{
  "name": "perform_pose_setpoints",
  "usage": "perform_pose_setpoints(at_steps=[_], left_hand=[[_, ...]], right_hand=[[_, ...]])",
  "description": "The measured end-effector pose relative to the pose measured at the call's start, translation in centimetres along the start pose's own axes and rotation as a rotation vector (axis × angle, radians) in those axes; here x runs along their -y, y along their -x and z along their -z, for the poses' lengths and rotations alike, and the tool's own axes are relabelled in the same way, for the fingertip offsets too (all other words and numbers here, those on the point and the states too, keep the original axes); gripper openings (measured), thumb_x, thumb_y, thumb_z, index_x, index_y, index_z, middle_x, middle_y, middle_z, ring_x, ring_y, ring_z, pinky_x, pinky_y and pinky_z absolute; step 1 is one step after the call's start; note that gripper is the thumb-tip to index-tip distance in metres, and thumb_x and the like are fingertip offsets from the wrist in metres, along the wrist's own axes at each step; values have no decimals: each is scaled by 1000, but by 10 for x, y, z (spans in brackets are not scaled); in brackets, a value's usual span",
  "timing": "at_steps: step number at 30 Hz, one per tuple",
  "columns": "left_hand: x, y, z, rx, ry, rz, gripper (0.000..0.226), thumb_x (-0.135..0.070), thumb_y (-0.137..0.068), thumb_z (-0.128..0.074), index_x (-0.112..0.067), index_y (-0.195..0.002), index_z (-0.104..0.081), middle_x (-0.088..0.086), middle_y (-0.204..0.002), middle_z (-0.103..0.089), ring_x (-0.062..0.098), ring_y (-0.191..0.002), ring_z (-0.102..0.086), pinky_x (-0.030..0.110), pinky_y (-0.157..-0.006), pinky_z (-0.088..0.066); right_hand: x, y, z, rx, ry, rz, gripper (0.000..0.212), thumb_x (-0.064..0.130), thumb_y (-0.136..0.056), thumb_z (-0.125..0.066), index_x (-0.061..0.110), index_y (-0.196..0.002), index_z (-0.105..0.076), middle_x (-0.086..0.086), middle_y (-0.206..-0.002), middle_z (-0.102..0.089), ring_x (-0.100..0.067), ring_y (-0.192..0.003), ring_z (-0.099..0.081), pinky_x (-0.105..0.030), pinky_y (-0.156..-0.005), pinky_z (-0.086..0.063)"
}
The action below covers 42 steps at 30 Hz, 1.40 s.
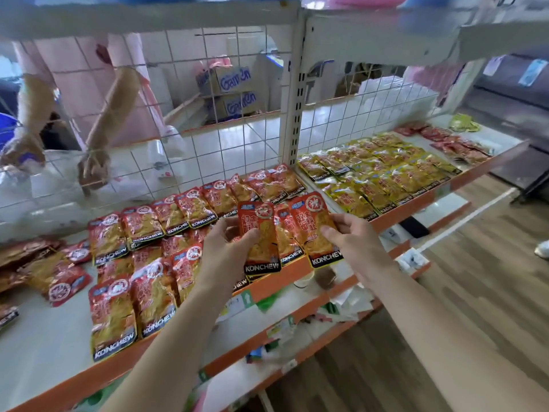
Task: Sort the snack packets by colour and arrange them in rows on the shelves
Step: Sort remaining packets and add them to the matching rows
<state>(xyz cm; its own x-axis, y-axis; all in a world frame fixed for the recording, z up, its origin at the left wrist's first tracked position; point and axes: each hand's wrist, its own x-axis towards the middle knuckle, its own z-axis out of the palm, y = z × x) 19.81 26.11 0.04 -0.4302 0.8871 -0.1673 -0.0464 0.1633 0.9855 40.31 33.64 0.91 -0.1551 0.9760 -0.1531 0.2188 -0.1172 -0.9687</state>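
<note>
My left hand (225, 248) pinches an orange-red Konchew snack packet (261, 236) above the shelf's front edge. My right hand (353, 236) grips another orange-red packet (315, 230) beside it, with a third packet (286, 233) fanned between them. Rows of red packets (190, 209) lie on the left shelf (44, 346). Yellow packets (383, 176) lie in rows on the right shelf section. Darker red packets (457, 144) sit at the far right, and loose dark ones (32, 263) lie at the far left.
A white wire grid (208, 138) backs the shelf, split by a slotted upright post (294, 114). Behind the grid a person's gloved arms (98, 138) handle plastic bags. Lower shelves (312, 310) hold papers and small items. Wooden floor lies to the right.
</note>
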Motion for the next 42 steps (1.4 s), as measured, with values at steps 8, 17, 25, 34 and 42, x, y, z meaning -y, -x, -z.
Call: perform_pose_setpoints(at_steps=[8, 17, 25, 34, 42], left_hand=[[-12, -41, -13, -24, 28, -1, 30, -14, -91, -71, -13, -119, -60, 5, -108, -69, 3, -74, -72, 14, -54, -52], [-18, -73, -34, -110, 4, 2, 27, -20, -89, -74, -21, -113, -61, -1, -105, -71, 10, -86, -72, 29, -79, -55], [-15, -105, -64, -309, 23, 45, 27, -14, -90, -72, -16, -113, -59, 6, -105, -69, 18, -92, -70, 28, -72, -56], [-11, -144, -87, -449, -95, 30, 21, -14, -87, -75, -16, -104, -63, 3, -95, -69, 17, -87, -69, 25, -69, -55], [-6, -169, -90, -458, -216, 56, 18, -15, -86, -76, -17, -96, -62, 6, -94, -70, 22, -85, -71, 37, -77, -61]], right_hand=[[10, -47, 3, 5, -14, -21, 10, 12, -91, -68, 17, -98, -65, -4, -100, -72, -21, -98, -68, -28, -84, -50], [16, -105, 8, 133, 2, -10, 12, 11, -90, -68, 16, -101, -65, -4, -100, -73, -20, -96, -69, -33, -87, -55], [20, -176, 11, 303, 12, -32, 19, 10, -90, -69, 11, -108, -65, -7, -102, -73, -24, -98, -70, -40, -91, -56], [17, -242, 5, 355, 112, 23, 24, 12, -89, -71, 9, -112, -67, -2, -99, -73, -18, -93, -70, -35, -87, -57], [12, -265, -2, 366, 207, 59, 16, 14, -92, -68, 15, -107, -65, 7, -92, -66, -2, -79, -60, -4, -49, -42]])
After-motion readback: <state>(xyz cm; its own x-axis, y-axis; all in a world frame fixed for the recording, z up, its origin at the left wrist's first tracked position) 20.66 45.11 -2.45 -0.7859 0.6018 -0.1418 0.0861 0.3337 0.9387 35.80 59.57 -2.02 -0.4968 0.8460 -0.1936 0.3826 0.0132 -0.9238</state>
